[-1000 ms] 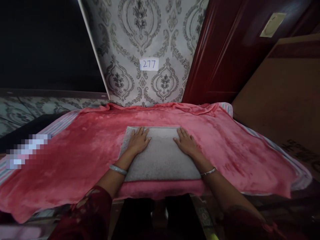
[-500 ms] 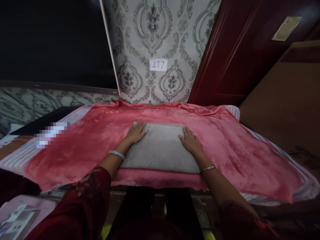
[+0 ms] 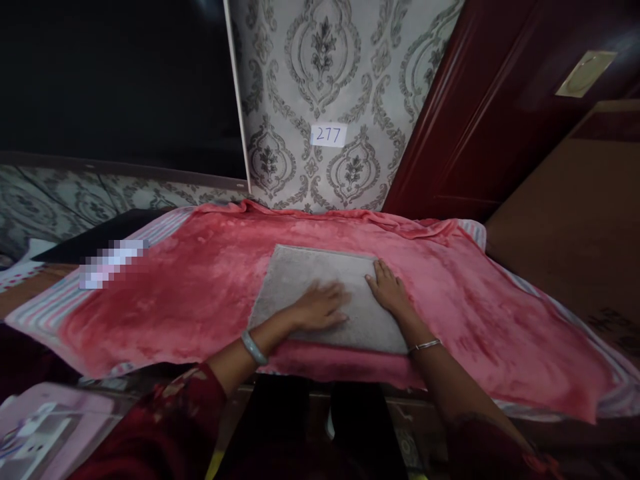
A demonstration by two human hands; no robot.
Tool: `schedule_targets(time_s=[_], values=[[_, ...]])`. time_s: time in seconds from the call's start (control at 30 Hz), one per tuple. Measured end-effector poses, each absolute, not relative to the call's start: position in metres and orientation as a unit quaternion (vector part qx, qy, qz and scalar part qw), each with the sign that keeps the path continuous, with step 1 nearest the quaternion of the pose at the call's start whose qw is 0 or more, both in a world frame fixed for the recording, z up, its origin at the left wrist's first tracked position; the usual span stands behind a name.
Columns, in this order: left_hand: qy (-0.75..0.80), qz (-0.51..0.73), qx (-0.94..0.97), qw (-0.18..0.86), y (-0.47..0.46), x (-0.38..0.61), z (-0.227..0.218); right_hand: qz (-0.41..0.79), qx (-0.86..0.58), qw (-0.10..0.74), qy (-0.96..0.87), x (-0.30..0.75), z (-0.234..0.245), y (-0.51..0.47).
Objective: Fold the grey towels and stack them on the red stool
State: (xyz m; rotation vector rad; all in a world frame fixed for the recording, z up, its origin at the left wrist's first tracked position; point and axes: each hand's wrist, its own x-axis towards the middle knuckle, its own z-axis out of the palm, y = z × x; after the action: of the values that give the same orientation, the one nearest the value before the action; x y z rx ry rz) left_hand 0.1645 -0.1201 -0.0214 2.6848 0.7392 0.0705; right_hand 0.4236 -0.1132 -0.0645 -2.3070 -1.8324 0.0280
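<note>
A grey folded cloth, towel-like [image 3: 300, 273], lies flat on a pink plush blanket [image 3: 200, 300] that covers the table. My left hand [image 3: 320, 307] is over the middle of the grey cloth, its stretched fingers blurred by motion; whether it presses on the cloth I cannot tell. At the cloth's far right corner rests my right hand [image 3: 387, 287], fingers out and palm down. Neither hand grips anything.
A large dark screen [image 3: 115, 80] stands behind on the left. The patterned wall carries a paper label reading 277 [image 3: 329, 135]. On the right are a dark red door [image 3: 450, 133] and a big cardboard box [image 3: 575, 200]. A pink case [image 3: 55, 427] sits at the lower left.
My left hand has left the cloth's far left corner and moved right and toward me, over its middle. My right hand stays at the far right corner. The view has shifted slightly.
</note>
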Motion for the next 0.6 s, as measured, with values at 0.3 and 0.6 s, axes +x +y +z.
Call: schedule_targets(time_s=[0.3,0.6], values=[[0.533,0.096,0.836,0.088,-0.085,0.102,-0.023,0.02,-0.79,0.031,-0.612,0.412,-0.034,-0.11],[0.537,0.105,0.834,0.075,-0.075,0.089,-0.041,0.016,-0.593,0.101,-0.799,0.257,-0.024,-0.086]])
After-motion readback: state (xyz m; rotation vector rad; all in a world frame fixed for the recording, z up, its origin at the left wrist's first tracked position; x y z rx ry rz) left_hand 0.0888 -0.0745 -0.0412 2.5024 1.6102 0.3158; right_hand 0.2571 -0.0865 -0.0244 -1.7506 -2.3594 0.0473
